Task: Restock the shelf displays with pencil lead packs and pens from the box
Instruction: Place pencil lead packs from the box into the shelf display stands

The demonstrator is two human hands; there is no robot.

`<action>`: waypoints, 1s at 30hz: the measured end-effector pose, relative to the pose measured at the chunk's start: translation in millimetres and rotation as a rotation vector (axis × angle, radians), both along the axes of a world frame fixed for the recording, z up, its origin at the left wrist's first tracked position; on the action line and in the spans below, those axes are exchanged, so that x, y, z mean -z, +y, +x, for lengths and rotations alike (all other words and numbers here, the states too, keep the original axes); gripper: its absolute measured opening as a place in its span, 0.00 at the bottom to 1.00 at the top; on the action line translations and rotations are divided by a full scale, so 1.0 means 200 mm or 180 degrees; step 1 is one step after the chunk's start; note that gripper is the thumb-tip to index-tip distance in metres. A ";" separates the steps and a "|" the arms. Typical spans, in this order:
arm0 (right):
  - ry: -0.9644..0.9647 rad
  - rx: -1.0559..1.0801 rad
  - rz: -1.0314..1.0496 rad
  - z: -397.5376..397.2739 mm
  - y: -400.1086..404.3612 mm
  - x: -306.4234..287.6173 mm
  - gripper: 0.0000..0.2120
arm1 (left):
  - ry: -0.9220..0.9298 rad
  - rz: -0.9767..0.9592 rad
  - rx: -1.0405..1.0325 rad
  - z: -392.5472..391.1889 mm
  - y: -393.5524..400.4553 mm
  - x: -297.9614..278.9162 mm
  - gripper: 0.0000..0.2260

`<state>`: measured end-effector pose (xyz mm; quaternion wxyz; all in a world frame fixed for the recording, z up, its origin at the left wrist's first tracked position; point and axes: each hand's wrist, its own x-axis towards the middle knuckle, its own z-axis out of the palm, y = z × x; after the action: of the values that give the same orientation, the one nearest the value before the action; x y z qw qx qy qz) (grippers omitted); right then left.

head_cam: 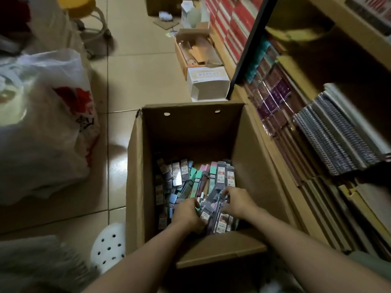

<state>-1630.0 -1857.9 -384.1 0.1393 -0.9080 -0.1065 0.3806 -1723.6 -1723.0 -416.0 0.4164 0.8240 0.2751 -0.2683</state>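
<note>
An open cardboard box point(137, 170) stands on the tiled floor, its bottom covered with several pencil lead packs point(196, 178) in grey, teal, pink and blue. Both my hands are down inside it at the near side. My left hand point(187, 214) curls round a bundle of lead packs point(211, 208) from the left. My right hand point(237, 203) grips the same bundle from the right, fingers over its top. The shelf unit point(296, 166) rises right beside the box.
The shelf holds spiral notebooks point(338, 140), purple packets point(275, 96) and red boxes point(232, 22). A white box point(208, 83) and an open carton point(190, 51) stand beyond the big box. A white plastic bag point(46, 123) lies left, a white perforated stool point(109, 246) near my left arm.
</note>
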 end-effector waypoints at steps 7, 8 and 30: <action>-0.0350 -0.0511 -0.0272 0.02 -0.03 0.10 0.34 | -0.0079 0.0466 0.0279 0.06 -0.02 0.07 0.17; -0.0367 -0.0540 -0.0273 0.02 -0.04 0.10 0.33 | -0.0087 0.0428 0.0190 0.07 -0.02 0.08 0.16; 0.0301 0.1191 0.1669 0.14 -0.03 0.07 0.09 | -0.0334 -0.2191 -0.1401 0.22 -0.02 -0.03 0.11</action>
<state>-1602.5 -1864.7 -399.0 0.4408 -0.8262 -0.0255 0.3498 -1679.8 -1727.5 -409.4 0.7286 0.5706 0.3173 -0.2069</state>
